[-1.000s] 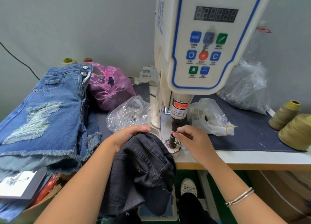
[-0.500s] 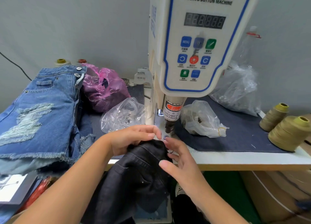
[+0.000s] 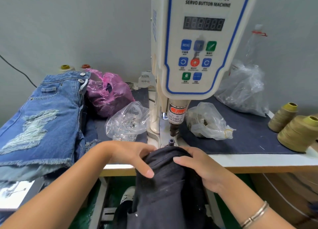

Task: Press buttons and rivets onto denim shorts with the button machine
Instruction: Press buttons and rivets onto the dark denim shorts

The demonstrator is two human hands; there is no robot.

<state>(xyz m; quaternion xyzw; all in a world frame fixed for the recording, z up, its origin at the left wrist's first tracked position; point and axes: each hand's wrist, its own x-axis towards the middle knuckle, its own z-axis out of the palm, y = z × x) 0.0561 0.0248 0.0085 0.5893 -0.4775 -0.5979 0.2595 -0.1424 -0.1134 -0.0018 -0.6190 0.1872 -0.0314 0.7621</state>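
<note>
Gripping a bunched pair of dark denim shorts [image 3: 165, 185] from both sides, the person holds the cloth at the front edge of the table [image 3: 258, 163], just in front of the button machine [image 3: 197, 44]. The left hand [image 3: 130, 156] curls over the left of the fold, thumb pressed down on the fabric and fingers bent round the upper edge. The right hand [image 3: 201, 168] clasps the right side, its fingers wrapped over the cloth; a silver bangle [image 3: 254, 215] sits on that wrist. Most of the garment hangs down below the table edge.

Just beyond the top of the fold stands the small lower die [image 3: 171, 141], with the machine's punch [image 3: 174, 130] above it and apart from it (a red and white warning label wraps the shaft above). The cloth does not cover the die.

To the left lies a stack of blue denim shorts [image 3: 39, 118] with frayed hems and a ripped patch. Behind them sits a pink plastic bag [image 3: 108, 92]. 1 clear bag of small metal parts [image 3: 127, 123] lies left of the machine, another clear bag [image 3: 206, 123] right of it, and a larger clear bag [image 3: 244, 89] leans near the wall. 2 cones of olive thread [image 3: 296, 129] stand at the right end of the table.
</note>
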